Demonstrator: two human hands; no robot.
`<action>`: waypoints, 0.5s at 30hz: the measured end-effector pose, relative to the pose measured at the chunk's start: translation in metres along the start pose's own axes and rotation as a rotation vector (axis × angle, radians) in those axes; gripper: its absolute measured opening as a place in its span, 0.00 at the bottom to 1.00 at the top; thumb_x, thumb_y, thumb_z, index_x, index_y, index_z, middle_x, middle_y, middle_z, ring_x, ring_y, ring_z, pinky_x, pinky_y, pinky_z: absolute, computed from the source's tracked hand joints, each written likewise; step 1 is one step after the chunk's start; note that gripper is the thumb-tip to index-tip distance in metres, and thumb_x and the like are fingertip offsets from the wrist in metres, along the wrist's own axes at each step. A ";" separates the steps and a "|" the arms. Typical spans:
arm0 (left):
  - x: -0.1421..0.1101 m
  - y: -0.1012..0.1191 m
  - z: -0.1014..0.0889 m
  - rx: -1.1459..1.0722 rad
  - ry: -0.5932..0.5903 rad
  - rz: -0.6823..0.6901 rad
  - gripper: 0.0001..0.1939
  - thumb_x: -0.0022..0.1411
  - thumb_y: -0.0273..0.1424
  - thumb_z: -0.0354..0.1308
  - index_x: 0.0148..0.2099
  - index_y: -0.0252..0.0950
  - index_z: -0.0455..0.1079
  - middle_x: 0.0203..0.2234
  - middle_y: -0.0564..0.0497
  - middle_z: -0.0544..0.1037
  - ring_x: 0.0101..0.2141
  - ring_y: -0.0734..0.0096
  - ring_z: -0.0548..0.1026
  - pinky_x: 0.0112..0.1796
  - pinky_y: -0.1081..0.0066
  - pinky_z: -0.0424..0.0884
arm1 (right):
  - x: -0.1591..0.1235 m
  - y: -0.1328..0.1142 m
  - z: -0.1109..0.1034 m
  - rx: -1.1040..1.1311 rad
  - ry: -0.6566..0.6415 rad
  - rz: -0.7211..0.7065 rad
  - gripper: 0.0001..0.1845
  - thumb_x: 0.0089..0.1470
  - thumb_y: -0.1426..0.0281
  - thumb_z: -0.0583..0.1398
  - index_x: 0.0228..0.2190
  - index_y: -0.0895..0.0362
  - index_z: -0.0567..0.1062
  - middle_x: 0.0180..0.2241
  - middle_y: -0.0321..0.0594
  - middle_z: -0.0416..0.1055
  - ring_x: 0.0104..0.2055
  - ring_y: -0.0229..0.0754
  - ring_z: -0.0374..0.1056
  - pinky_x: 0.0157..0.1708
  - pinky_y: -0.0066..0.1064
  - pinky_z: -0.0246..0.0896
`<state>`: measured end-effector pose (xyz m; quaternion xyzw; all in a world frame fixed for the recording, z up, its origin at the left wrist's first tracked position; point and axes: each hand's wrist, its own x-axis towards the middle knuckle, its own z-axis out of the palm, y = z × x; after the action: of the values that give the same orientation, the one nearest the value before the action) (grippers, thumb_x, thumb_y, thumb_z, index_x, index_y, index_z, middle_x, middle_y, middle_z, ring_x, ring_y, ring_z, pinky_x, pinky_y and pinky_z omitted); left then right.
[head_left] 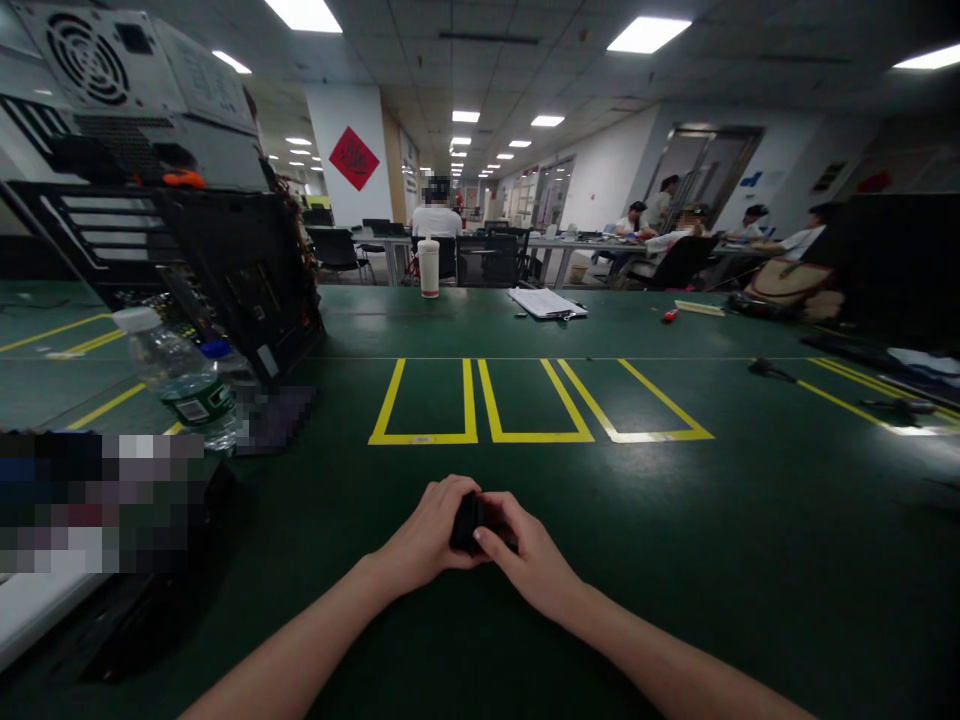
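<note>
A small black object [466, 522], box-like in shape, is between my two hands, low over the near middle of the green table [360, 620]. My left hand [429, 532] wraps round its left side and top. From the right, my right hand [526, 550] grips it with thumb and fingers. The hands cover much of the object, so its exact kind cannot be made out. Beyond the hands, yellow tape outlines [536, 437] mark several three-sided boxes on the table.
An opened computer case [240, 270] and a water bottle [187, 385] stand at left. Farther back are a white cup [428, 268], a clipboard [547, 303] and a red item [670, 315]. A dark cable [772, 371] lies at right. People sit at far desks.
</note>
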<state>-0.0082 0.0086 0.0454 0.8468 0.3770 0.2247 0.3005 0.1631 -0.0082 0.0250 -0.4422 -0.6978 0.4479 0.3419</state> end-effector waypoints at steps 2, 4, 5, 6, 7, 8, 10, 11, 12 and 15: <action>0.000 -0.002 0.001 0.009 0.002 0.003 0.27 0.50 0.31 0.58 0.51 0.41 0.52 0.45 0.47 0.62 0.42 0.63 0.63 0.40 0.63 0.63 | -0.001 -0.001 0.000 -0.004 -0.023 -0.008 0.13 0.52 0.67 0.52 0.41 0.53 0.62 0.39 0.38 0.64 0.40 0.40 0.63 0.40 0.34 0.61; 0.000 -0.005 0.004 0.023 0.007 0.011 0.27 0.49 0.31 0.59 0.50 0.40 0.53 0.45 0.47 0.62 0.42 0.63 0.63 0.40 0.63 0.63 | -0.003 -0.001 0.000 -0.034 -0.011 -0.035 0.13 0.51 0.68 0.52 0.40 0.53 0.63 0.39 0.38 0.63 0.39 0.39 0.62 0.38 0.33 0.62; 0.001 -0.007 0.005 0.030 0.016 0.018 0.27 0.49 0.31 0.59 0.50 0.40 0.53 0.45 0.47 0.62 0.42 0.63 0.63 0.40 0.64 0.63 | -0.004 -0.001 0.000 -0.054 0.004 -0.056 0.12 0.51 0.68 0.53 0.40 0.53 0.63 0.39 0.38 0.63 0.39 0.39 0.62 0.38 0.33 0.62; 0.001 -0.008 0.006 0.037 0.028 0.025 0.27 0.48 0.30 0.59 0.50 0.40 0.53 0.44 0.47 0.62 0.41 0.64 0.64 0.40 0.64 0.63 | -0.004 -0.001 0.000 -0.074 0.020 -0.080 0.12 0.50 0.69 0.53 0.39 0.53 0.63 0.39 0.38 0.62 0.40 0.39 0.62 0.38 0.33 0.61; 0.001 -0.009 0.007 0.043 0.039 0.032 0.28 0.48 0.30 0.60 0.50 0.40 0.53 0.44 0.48 0.62 0.41 0.64 0.64 0.40 0.64 0.62 | -0.004 -0.001 0.000 -0.088 0.035 -0.103 0.11 0.50 0.70 0.53 0.39 0.53 0.64 0.40 0.38 0.61 0.41 0.40 0.61 0.38 0.33 0.61; 0.001 -0.009 0.008 0.045 0.049 0.037 0.28 0.47 0.30 0.60 0.50 0.40 0.53 0.44 0.48 0.63 0.41 0.64 0.64 0.40 0.65 0.62 | -0.004 -0.001 0.000 -0.092 0.046 -0.120 0.10 0.50 0.70 0.53 0.38 0.53 0.64 0.41 0.38 0.61 0.42 0.40 0.60 0.39 0.33 0.61; 0.001 -0.009 0.008 0.037 0.048 0.037 0.27 0.47 0.30 0.60 0.49 0.40 0.53 0.44 0.48 0.63 0.41 0.64 0.64 0.40 0.65 0.63 | -0.003 -0.001 0.000 -0.069 0.057 -0.115 0.10 0.50 0.71 0.53 0.37 0.53 0.65 0.42 0.38 0.60 0.43 0.40 0.60 0.39 0.32 0.61; 0.001 -0.009 0.007 0.028 0.040 0.030 0.27 0.48 0.31 0.60 0.49 0.41 0.53 0.44 0.48 0.63 0.41 0.63 0.64 0.40 0.64 0.63 | -0.002 -0.001 -0.001 -0.043 0.055 -0.091 0.11 0.50 0.72 0.53 0.38 0.53 0.64 0.42 0.38 0.60 0.43 0.40 0.60 0.39 0.32 0.61; 0.001 -0.008 0.006 0.018 0.022 0.019 0.27 0.48 0.31 0.59 0.50 0.41 0.53 0.44 0.48 0.62 0.41 0.63 0.64 0.39 0.64 0.64 | -0.001 -0.001 -0.001 -0.013 0.048 -0.057 0.12 0.49 0.71 0.54 0.39 0.53 0.64 0.41 0.38 0.61 0.43 0.40 0.61 0.39 0.32 0.61; 0.001 -0.006 0.004 0.004 -0.004 -0.010 0.26 0.50 0.32 0.58 0.49 0.41 0.53 0.44 0.48 0.62 0.41 0.63 0.64 0.39 0.64 0.64 | 0.001 -0.002 -0.003 0.058 0.006 0.034 0.15 0.49 0.70 0.54 0.41 0.53 0.62 0.40 0.38 0.63 0.43 0.40 0.61 0.40 0.33 0.61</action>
<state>-0.0080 0.0113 0.0387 0.8459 0.3811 0.2207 0.3009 0.1651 -0.0067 0.0283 -0.4450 -0.6760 0.4724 0.3490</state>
